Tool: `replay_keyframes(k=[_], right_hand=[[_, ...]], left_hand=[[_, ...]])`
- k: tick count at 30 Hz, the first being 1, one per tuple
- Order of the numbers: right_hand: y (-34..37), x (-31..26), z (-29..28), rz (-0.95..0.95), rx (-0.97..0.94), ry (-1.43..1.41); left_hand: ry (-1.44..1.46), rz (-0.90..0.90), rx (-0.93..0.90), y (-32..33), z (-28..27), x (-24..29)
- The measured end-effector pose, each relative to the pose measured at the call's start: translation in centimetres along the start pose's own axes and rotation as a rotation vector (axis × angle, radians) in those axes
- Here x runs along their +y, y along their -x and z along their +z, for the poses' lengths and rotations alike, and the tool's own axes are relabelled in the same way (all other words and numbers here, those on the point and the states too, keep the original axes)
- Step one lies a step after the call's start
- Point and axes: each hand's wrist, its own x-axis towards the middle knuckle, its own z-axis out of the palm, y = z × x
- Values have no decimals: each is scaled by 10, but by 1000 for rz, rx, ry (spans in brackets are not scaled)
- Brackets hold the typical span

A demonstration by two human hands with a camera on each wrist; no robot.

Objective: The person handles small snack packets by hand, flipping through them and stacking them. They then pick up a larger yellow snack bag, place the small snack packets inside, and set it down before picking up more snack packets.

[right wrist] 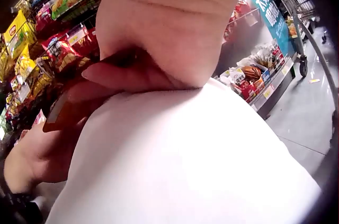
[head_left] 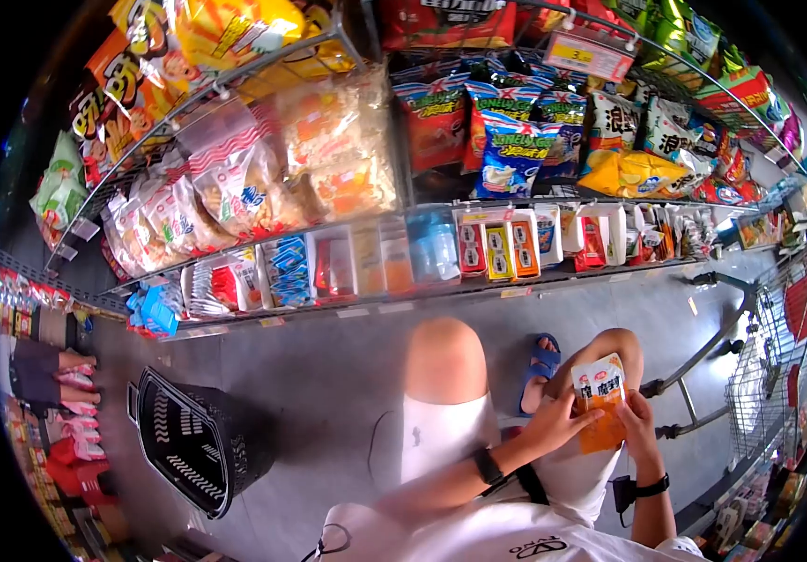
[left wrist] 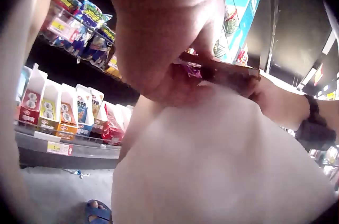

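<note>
Shop bg: grey floor, stocked shelf ahead. L hand + R hand pinch orange-white pkt by its sides, near R knee; can't tell if touching. Risk: slick-looking pkt prob. slips if one grip loosens, drops to floor; black basket well apart L, wouldn't catch it.

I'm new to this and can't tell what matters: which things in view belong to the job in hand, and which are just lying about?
In the job:
Orange-and-white packet, held in the left grip and right grip

Apparently just about:
Black basket, standing off to the left
Metal shopping cart, at the right
Shelved snack bags
Small display boxes below them
</note>
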Motion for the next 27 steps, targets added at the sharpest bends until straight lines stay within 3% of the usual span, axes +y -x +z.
replay_keyframes(k=[2, 5, 10, 12, 14, 16, 20, 22, 25, 27], right_hand=[[-3, 5, -4, 4, -30, 16], [1, -22, 12, 57, -93, 26], [-6, -52, 35, 130, -278, 26], [-10, -58, 37, 165, -305, 87], [-12, -60, 37, 234, -327, 196], [-18, -56, 38, 249, -318, 215], [-21, -68, 52, 264, -285, 277], [-24, -59, 46, 227, -260, 322], [-25, -55, 40, 282, -272, 432], [-21, -46, 37, 223, -195, 174]], left_hand=[[-94, 212, 151, -4, 10, -17], [78, 295, 236, -1, 5, -8], [146, 234, 211, 0, -4, -10], [-61, 170, 204, 1, -8, -11], [-77, 55, 148, 0, -11, -9], [156, 385, 405, -1, -11, -2], [168, 282, 354, 1, -24, 1], [221, 116, 235, 0, -27, -3], [164, 159, 334, 0, -21, -5], [113, 204, 394, 0, -18, -8]])
